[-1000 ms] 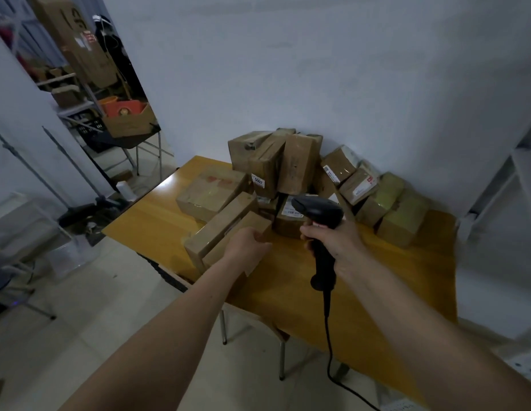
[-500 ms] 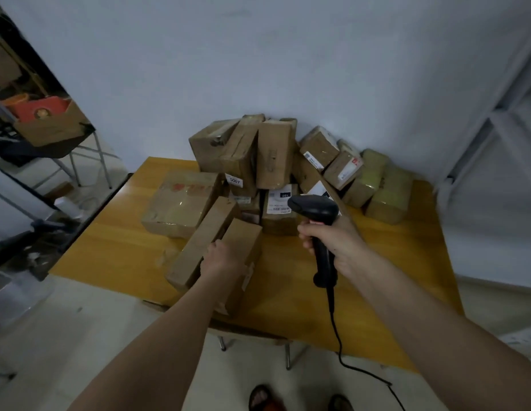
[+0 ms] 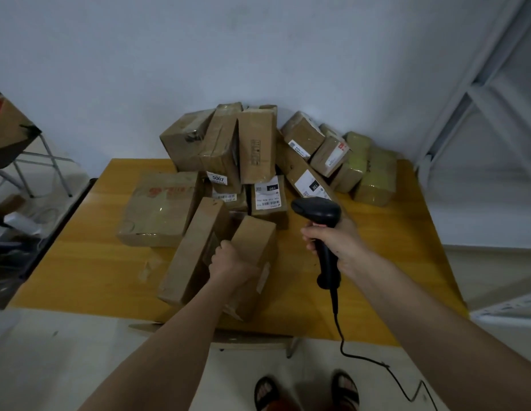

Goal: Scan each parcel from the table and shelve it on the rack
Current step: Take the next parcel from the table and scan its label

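My left hand (image 3: 230, 261) grips the near-left edge of a brown cardboard parcel (image 3: 255, 247) that lies near the front of the wooden table (image 3: 89, 268). A long flat parcel (image 3: 193, 250) lies right beside it on the left. My right hand (image 3: 337, 240) holds a black corded barcode scanner (image 3: 317, 213) upright, its head pointing left over the table, to the right of the gripped parcel. Behind them, several taped parcels (image 3: 258, 143) are piled against the wall, some with white labels facing me.
A wide flat box (image 3: 160, 209) lies at the table's left. Pale green wrapped parcels (image 3: 374, 176) sit at the back right. A white metal rack frame (image 3: 480, 93) stands at the right. The scanner cable (image 3: 362, 355) hangs down to the floor near my sandalled feet (image 3: 305, 393).
The view has tilted down and moved closer to the table. My left hand has slid along the parcel and taken hold of its edge. The scanner has stayed in my right hand.
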A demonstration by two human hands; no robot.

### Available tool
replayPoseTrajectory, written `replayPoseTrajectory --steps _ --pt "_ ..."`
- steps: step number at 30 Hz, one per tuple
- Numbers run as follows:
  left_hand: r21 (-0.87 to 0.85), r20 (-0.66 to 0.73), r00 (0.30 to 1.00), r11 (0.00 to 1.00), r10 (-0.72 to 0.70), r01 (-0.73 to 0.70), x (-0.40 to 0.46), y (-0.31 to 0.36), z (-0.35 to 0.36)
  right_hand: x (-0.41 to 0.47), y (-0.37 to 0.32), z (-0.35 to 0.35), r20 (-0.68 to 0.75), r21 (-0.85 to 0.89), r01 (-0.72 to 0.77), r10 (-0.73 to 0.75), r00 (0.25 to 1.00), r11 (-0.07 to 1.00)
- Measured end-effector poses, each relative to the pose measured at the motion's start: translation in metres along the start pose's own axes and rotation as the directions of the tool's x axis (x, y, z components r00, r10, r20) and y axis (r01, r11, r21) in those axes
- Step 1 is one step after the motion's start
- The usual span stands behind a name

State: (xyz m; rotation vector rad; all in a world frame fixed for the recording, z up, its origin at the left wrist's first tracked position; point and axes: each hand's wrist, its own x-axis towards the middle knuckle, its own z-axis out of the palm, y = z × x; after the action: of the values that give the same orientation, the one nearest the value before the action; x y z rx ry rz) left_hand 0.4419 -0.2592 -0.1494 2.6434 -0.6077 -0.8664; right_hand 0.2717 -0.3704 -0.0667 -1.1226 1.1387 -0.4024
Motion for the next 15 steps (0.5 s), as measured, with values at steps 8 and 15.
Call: replayPoseTrajectory --steps 8,15 --pt "-0.153 0.176 0.976 0.983 0.131 -0.104 0.004 0.051 0.026 0.008 0.006 -0.033 -0.082 0.033 -0.037 0.040 0.996 0.999" --pt "-0.003 0.207 0.953 0.974 0.221 -0.225 0.008 0.079 0.049 0.018 0.024 -0.067 -0.142 0.085 -0.080 0.091 0.986 0.993"
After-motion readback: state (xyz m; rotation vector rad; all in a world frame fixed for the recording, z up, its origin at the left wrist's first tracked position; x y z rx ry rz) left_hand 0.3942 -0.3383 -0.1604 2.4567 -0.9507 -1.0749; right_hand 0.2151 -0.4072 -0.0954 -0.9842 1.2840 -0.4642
